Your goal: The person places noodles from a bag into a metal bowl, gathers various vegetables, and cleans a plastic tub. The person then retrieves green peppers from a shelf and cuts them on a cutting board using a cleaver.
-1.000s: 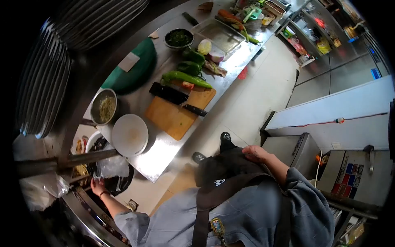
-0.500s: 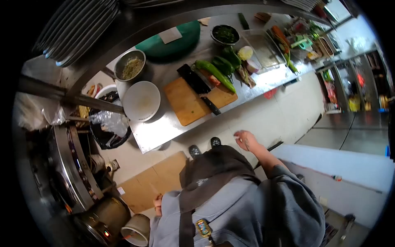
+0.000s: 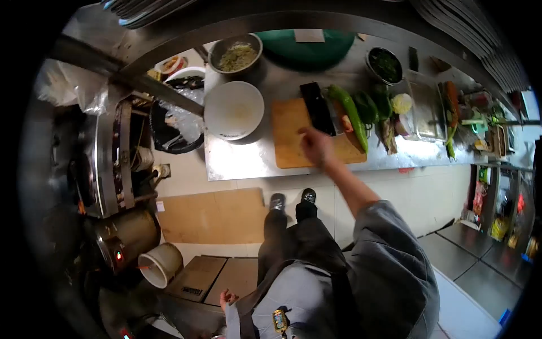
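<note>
My right hand (image 3: 316,146) is over the wooden cutting board (image 3: 289,121), its fingers smeared by motion. It covers the area where the handle of the dark-bladed cleaver (image 3: 317,107) was visible; whether it touches the handle I cannot tell. A long green pepper (image 3: 351,117) lies along the board's right side, with a small reddish piece (image 3: 346,123) beside it. Dark green peppers (image 3: 367,107) and a purple-and-white vegetable (image 3: 403,124) lie to the right. My left hand (image 3: 227,298) hangs low by my side, fingers loosely curled and apart, holding nothing visible.
Left of the board stand a white bowl (image 3: 234,110) and a metal bowl (image 3: 236,55) of shredded food. A bowl of greens (image 3: 384,65) and a clear tray (image 3: 424,107) are farther right. An overhead shelf (image 3: 271,24) runs above the steel counter (image 3: 237,164). Cardboard (image 3: 209,217) covers some floor.
My right hand has moved from beside my body up and forward over the cutting board. The view has turned and shifted closer to the counter. My left hand stays low.
</note>
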### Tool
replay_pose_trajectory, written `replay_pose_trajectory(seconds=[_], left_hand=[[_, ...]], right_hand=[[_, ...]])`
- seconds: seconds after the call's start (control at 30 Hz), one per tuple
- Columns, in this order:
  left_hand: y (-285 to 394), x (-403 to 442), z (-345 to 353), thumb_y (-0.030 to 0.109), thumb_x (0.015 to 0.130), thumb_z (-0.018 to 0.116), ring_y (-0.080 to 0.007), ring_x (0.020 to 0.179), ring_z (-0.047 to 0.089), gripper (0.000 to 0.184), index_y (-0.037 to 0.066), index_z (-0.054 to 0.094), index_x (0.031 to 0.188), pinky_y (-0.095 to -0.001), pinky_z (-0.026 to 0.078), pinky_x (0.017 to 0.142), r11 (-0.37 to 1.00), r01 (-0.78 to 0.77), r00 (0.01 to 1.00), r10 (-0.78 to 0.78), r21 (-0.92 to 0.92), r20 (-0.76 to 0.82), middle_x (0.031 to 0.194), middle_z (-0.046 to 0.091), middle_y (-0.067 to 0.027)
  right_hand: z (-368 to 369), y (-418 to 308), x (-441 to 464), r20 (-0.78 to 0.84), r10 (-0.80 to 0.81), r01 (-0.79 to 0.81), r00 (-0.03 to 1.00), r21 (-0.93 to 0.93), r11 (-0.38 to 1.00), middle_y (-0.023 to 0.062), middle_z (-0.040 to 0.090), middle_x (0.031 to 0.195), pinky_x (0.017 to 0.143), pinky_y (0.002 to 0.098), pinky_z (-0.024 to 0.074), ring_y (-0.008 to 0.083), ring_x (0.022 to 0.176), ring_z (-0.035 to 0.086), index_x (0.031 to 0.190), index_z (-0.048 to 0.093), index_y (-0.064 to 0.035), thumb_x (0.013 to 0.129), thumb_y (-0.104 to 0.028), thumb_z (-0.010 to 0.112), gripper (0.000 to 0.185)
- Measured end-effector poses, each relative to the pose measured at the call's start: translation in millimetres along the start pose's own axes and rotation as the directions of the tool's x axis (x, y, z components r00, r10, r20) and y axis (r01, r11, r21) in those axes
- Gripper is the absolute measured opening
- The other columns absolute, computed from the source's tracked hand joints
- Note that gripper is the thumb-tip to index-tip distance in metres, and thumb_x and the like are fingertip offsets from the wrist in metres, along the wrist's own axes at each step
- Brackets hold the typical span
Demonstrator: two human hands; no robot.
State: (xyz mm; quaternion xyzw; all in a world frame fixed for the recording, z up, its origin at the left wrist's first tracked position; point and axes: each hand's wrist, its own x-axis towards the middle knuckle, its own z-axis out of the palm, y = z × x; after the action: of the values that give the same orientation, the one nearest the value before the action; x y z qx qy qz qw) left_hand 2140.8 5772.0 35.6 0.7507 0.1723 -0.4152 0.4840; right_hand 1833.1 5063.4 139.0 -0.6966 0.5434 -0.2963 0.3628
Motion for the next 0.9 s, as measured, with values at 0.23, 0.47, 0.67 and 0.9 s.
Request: replay_pose_trajectory(seconds=[0.23,0.47,0.67,0.9], left_hand=[[21,105,14,0.014,0.089,0.056,-0.0164,0.064,0.056,0.022,0.006,0.054,0.11,-0.0296,0.046,0.054,0.941,-0.056,0.953,-0.049,0.333,0.299,0.074,0.058,-0.0075],[176,187,35,0.009,0.089,0.054,-0.0097,0.057,0.047,0.005,0.007,0.054,0.093,-0.0251,0.039,0.05,0.889,-0.312,0.918,0.19,0.336,0.349,0.067,0.053,0.0001],[236,287,49,0.012,0.091,0.053,-0.0088,0.065,0.048,0.008,0.006,0.058,0.094,-0.0237,0.041,0.056,0.841,-0.486,0.874,0.471,0.236,0.119,0.076,0.055,-0.0004],[110,240,193,0.008,0.09,0.055,-0.0127,0.081,0.06,0.025,0.001,0.055,0.114,-0.0243,0.049,0.069,0.957,-0.272,0.95,0.284,-0.105,0.131,0.095,0.061,-0.0048]], right_hand=[[87,-13,-156,0.41,-0.153,0.202,0.899,-0.08,0.976,0.0106,0.058,0.07,0.055,0.0336,0.0442,0.0271,0.061,0.057,0.107,0.059,-0.0136,0.082,-0.015,0.056,0.025],[121,-42,-241,0.836,0.124,0.18,0.534,-0.256,0.95,0.0153,0.06,0.099,0.08,0.0414,0.0476,0.034,0.094,0.058,0.111,0.057,-0.01,0.076,-0.013,0.061,0.035],[127,-88,-217,0.737,0.23,0.0,0.635,-0.298,0.954,0.0196,0.058,0.105,0.082,0.0388,0.0497,0.0325,0.091,0.061,0.116,0.055,-0.0056,0.077,-0.007,0.062,0.04],[119,2,-161,0.645,0.439,-0.136,0.626,-0.463,0.876,0.0162,0.063,0.098,0.073,0.0328,0.0523,0.0241,0.081,0.064,0.119,0.051,-0.005,0.079,-0.006,0.062,0.041]])
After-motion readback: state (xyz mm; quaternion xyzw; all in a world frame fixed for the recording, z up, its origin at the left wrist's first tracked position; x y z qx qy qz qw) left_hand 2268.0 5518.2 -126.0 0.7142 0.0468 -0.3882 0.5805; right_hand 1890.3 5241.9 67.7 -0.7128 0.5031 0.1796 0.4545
